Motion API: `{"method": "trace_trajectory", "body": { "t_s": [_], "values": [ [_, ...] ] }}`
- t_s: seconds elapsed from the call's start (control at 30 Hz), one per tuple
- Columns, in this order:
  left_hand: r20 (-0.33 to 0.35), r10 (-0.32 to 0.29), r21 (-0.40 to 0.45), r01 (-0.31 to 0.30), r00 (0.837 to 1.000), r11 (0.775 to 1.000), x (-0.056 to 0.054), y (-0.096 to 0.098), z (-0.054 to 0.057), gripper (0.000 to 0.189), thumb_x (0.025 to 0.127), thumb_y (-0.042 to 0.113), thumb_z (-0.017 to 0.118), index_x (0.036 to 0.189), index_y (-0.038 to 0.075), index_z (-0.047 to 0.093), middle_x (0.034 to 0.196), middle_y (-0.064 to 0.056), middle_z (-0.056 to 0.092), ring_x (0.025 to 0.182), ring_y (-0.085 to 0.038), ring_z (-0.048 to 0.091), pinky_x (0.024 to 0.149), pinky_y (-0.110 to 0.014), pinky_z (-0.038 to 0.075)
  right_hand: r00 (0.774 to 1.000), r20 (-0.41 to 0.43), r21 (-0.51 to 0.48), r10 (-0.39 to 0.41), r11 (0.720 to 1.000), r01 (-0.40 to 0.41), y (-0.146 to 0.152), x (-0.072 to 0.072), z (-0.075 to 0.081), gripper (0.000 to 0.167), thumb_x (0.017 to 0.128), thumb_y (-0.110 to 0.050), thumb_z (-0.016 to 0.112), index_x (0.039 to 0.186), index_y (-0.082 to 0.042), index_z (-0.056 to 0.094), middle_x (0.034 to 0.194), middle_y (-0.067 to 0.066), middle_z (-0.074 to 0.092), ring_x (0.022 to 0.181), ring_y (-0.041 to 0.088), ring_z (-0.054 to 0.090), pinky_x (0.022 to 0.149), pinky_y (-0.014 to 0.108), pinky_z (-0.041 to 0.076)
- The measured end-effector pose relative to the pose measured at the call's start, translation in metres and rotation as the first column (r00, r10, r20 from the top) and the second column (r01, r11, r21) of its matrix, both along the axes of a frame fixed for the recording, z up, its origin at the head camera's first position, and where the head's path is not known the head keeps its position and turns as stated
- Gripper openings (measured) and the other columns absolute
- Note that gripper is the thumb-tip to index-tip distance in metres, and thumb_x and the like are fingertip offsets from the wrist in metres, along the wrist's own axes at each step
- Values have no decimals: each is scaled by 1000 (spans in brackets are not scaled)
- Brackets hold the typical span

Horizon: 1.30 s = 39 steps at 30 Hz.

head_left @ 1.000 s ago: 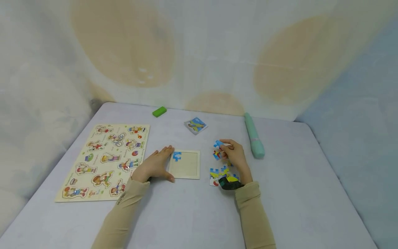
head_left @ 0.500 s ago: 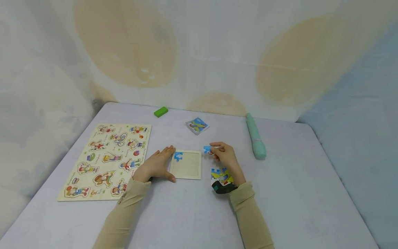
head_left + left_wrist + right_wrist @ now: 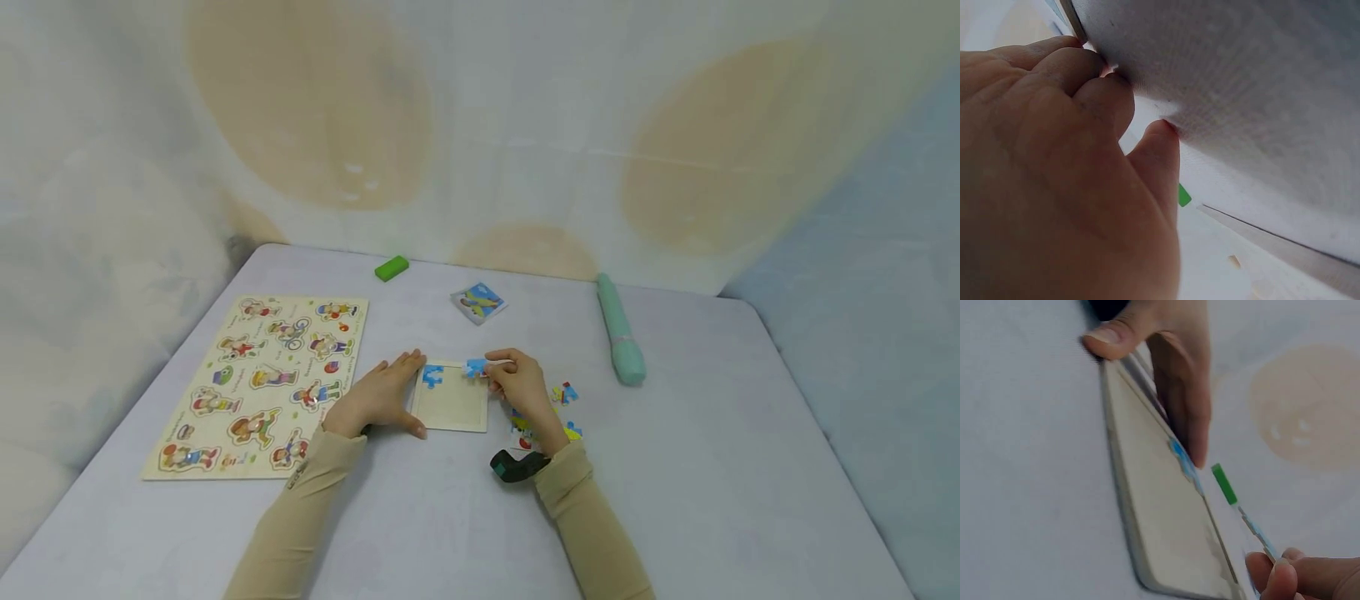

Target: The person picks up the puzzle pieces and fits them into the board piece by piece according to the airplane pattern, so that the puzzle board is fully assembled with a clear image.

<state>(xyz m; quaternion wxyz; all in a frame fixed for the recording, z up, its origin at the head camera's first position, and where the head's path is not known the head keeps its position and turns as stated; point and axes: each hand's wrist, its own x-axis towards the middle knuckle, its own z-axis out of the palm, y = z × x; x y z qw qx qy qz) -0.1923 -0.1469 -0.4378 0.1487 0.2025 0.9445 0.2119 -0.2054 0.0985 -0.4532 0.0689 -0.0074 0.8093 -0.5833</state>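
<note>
In the head view, my left hand (image 3: 378, 396) lies with straight, spread fingers along the left side of a square wooden puzzle tray (image 3: 450, 408). One blue puzzle piece (image 3: 432, 377) sits in the tray's top left corner. Thumb and fingertips of my right hand (image 3: 523, 387) pinch a second blue jigsaw piece (image 3: 475, 367) over the top right corner. Seen from the right wrist, that pinched piece (image 3: 1259, 534) is tilted above the tray (image 3: 1154, 512). Several loose puzzle pieces (image 3: 566, 392) lie right of the tray, some of them hidden under my right hand and wrist.
On the left stands a big wooden picture board (image 3: 255, 387) with sports figures. Behind the tray are a small picture card (image 3: 478, 302) and a green block (image 3: 392, 267). A mint-green folded umbrella-like roll (image 3: 621, 333) lies to the right.
My right hand has carried the blue puzzle piece leftward from the loose pieces to over the tray's top right corner. My left hand has stayed at the tray's left side.
</note>
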Motion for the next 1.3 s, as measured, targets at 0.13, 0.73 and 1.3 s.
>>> {"method": "trace_trajectory", "body": {
  "t_s": [0.13, 0.73, 1.3],
  "values": [
    [-7, 3, -4, -3, 1000, 1000, 0, 0, 0, 118, 62, 42, 89, 151, -1, 26, 159, -20, 23, 149, -37, 19, 121, -57, 16, 999, -47, 27, -10, 1000, 12, -18, 5, -3, 17, 93, -14, 63, 109, -6, 66, 86, 13, 73, 56, 10, 58, 51, 20, 45],
    [2, 7, -24, -7, 1000, 1000, -1, 1, 1, 118, 63, 42, 89, 152, -1, 24, 160, -19, 22, 149, -36, 18, 121, -56, 16, 985, -158, 91, -68, 992, 83, -39, 7, -15, 11, 89, -16, 70, 94, -6, 68, 79, 8, 74, 54, 7, 55, 47, 17, 41],
    [5, 8, -19, -8, 1000, 1000, -1, 1, -2, 118, 63, 43, 89, 152, 0, 24, 160, -19, 21, 150, -36, 18, 122, -55, 15, 963, -265, 257, -50, 959, 121, -44, 7, -19, 11, 87, -19, 72, 91, -9, 71, 78, 4, 69, 66, 9, 55, 58, 18, 43]
  ]
}}
